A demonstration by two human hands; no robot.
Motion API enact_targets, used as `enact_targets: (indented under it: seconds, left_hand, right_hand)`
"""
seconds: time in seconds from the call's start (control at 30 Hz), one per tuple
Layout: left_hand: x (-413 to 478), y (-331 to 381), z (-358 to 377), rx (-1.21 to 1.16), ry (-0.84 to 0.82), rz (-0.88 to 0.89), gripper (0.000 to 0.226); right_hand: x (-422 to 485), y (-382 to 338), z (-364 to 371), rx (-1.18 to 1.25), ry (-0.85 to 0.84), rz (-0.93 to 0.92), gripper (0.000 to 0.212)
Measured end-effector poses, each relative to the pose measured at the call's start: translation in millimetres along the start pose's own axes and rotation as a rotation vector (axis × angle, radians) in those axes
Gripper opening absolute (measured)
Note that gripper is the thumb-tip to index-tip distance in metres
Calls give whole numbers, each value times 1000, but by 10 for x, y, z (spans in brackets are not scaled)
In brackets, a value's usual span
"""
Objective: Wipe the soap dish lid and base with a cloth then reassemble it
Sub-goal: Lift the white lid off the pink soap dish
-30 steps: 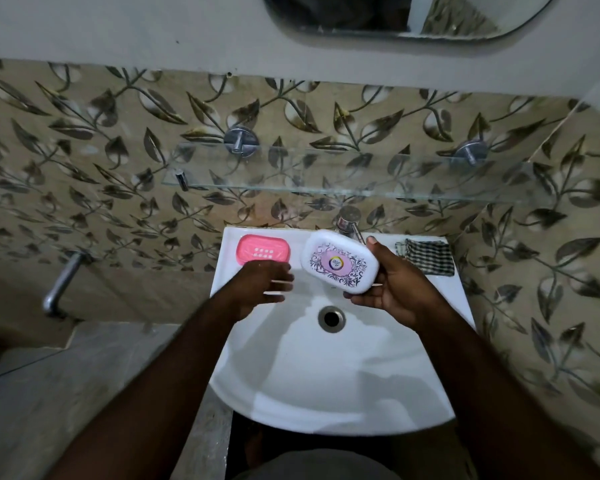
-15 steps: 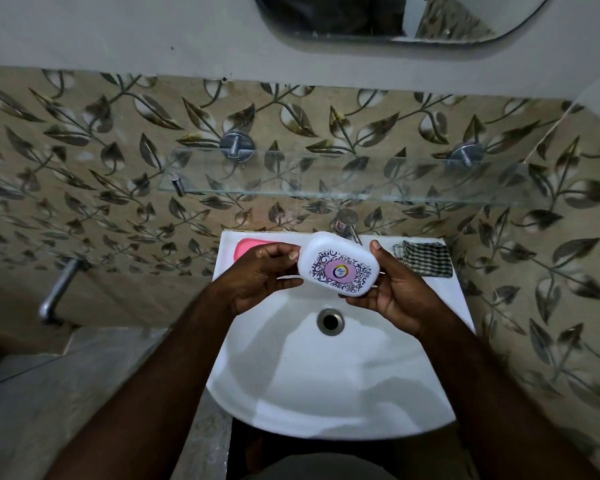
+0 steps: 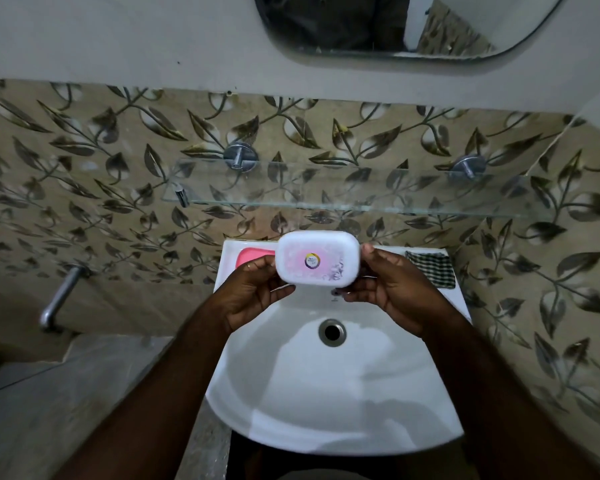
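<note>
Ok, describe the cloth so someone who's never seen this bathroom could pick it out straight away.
Find the white sink below the glass shelf. On its back ledge, at the right end next to the leaf-patterned wall, the cloth lies folded. It is the only dark checked fabric; its neighbours are a pink piece at the left end and the white soap dish held above the sink.

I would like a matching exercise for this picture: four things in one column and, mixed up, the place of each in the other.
1 soap dish
2 checked cloth
3 pink object
4 drain

a on the sink ledge, right side
b in the basin's middle
c gripped by the left hand and the right hand
d on the ledge, partly behind the left hand

Pairs: 1-c, 2-a, 3-d, 4-b.
</note>
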State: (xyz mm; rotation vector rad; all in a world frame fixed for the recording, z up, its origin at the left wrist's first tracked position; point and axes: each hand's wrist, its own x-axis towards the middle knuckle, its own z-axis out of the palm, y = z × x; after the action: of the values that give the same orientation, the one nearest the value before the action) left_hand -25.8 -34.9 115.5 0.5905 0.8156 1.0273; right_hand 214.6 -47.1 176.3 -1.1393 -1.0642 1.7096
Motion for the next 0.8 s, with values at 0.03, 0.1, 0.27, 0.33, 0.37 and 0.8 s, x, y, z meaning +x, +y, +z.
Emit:
enact_targets:
  seconds: [0.03,0.1,0.27,0.33,0.37,0.8]
  left_hand:
    - [-1,-23,-5,-21,12,-10,19]
    - [-5,-71,3,-79,19,-23,21]
    - [-20,-113,14,-110,-1,-30,21]
    - [-19,-94,6,-77,-21,-29,23]
    - [-19,-81,3,-61,-29,-31,24]
    - [63,113,187,-31,-112,-214,46]
  right_hand:
    - [-3,-14,17,1,-28,0,39]
    - [4,-32,54,12,-47,6,33]
    - [69,-30,93,90,92,41,27]
    - [92,-28,97,123,146,66,25]
    - [102,-27,99,141,165,82,25]
    - [230,-143,159,269,54,269,22]
